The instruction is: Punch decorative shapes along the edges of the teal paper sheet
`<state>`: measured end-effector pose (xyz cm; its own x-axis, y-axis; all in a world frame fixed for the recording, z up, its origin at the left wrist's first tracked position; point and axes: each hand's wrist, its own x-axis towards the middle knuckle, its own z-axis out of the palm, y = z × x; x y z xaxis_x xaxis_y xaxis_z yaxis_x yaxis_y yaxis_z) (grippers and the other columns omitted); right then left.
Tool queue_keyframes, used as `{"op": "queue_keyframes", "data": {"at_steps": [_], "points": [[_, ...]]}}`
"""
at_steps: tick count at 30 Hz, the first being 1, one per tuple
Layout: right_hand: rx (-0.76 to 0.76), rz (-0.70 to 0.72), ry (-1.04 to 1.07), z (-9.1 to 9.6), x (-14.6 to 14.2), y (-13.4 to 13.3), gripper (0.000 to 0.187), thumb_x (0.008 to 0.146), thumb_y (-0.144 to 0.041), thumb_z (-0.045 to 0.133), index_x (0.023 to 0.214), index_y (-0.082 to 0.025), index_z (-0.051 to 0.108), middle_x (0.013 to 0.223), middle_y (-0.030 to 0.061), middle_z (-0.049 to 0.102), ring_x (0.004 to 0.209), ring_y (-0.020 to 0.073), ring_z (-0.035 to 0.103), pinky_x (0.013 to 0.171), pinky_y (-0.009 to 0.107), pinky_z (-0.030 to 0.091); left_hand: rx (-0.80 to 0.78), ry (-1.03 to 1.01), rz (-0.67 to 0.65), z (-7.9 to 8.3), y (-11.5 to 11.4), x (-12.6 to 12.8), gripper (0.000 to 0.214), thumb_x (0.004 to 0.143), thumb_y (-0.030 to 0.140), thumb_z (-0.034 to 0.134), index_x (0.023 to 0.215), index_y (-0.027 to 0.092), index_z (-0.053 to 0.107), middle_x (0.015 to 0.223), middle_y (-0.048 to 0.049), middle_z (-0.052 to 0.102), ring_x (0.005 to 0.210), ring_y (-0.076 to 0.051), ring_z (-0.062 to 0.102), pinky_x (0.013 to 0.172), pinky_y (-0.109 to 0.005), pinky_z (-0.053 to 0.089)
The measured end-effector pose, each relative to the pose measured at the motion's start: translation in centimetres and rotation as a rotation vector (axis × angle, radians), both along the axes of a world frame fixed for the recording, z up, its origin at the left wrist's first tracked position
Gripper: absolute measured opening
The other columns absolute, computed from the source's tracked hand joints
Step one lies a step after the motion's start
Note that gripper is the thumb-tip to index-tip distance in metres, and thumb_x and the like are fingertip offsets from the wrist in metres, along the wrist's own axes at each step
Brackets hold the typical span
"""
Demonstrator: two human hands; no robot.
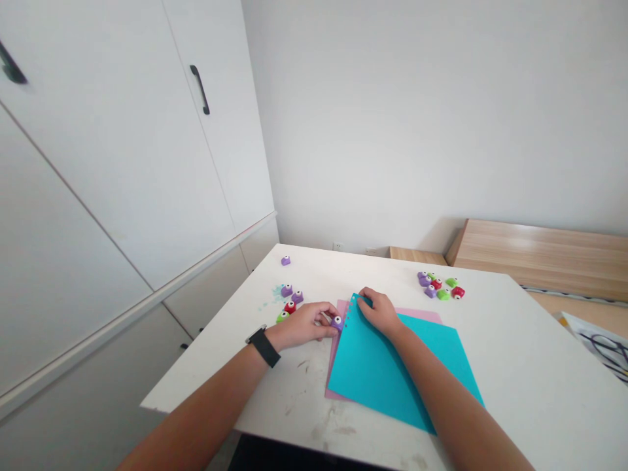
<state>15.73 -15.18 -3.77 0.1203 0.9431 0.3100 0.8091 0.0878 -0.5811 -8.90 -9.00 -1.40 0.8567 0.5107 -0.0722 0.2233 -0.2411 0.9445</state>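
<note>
Pinch, left hand, on purple one-eyed toy! | under right hand, turquoise hole-punched sheet | cannot tell if pinching

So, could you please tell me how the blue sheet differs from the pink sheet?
The blue sheet lies on top, while the pink sheet is mostly covered beneath it. The blue sheet has the right hand resting on it; the pink sheet shows only along its edges. Both lie on the white table.

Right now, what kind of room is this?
Perhaps a craft or play room: white cabinets, a smudged white table, and a blue sheet there with little toys with eyes.
</note>
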Motion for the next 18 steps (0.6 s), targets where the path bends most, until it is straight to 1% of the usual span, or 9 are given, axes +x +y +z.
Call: {"op": "queue_keyframes", "data": {"at_steps": [3,6,12,18], "points": [[-0.02,-0.012,-0.017,0.13,-0.04,-0.04,0.015,0.089,-0.029,0.049,0.087,-0.023,0.062,0.082,0.0019,0.07,0.077,0.0185,0.063,0.072,0.025,0.043,-0.009,-0.008,-0.012,0.32,-0.15,0.05,0.044,0.076,0.044,0.076,0.108,0.017,0.061,0.084,-0.004,0.07,0.065,-0.014,0.063,0.058,-0.025,0.05],[-0.023,-0.014,-0.026,0.16,-0.05,-0.05,0.015,0.089,-0.029,0.049,0.088,-0.023,0.063,0.082,0.0021,0.07,0.078,0.0185,0.063,0.072,0.025,0.042,0.012,-0.006,-0.006,0.48,-0.22,0.08,0.044,0.075,0.043,0.077,0.107,0.016,0.062,0.081,-0.0033,0.069,0.063,-0.014,0.062,0.059,-0.024,0.049],[-0.014,-0.007,-0.033,0.13,-0.03,-0.09,0.015,0.088,-0.028,0.05,0.088,-0.023,0.064,0.084,0.0025,0.071,0.078,0.0185,0.064,0.072,0.025,0.042,0.036,0.006,-0.007,0.19,-0.09,0.13,0.044,0.076,0.042,0.076,0.108,0.016,0.063,0.079,-0.0025,0.068,0.063,-0.014,0.061,0.057,-0.023,0.047],[-0.018,-0.012,-0.023,0.19,0.03,-0.15,0.015,0.088,-0.028,0.05,0.089,-0.023,0.064,0.083,0.0025,0.071,0.078,0.0184,0.064,0.072,0.025,0.042,0.104,0.013,-0.009,-0.12,0.21,0.12,0.045,0.075,0.043,0.077,0.109,0.016,0.064,0.086,-0.0051,0.071,0.074,-0.017,0.065,0.065,-0.025,0.048]]}}
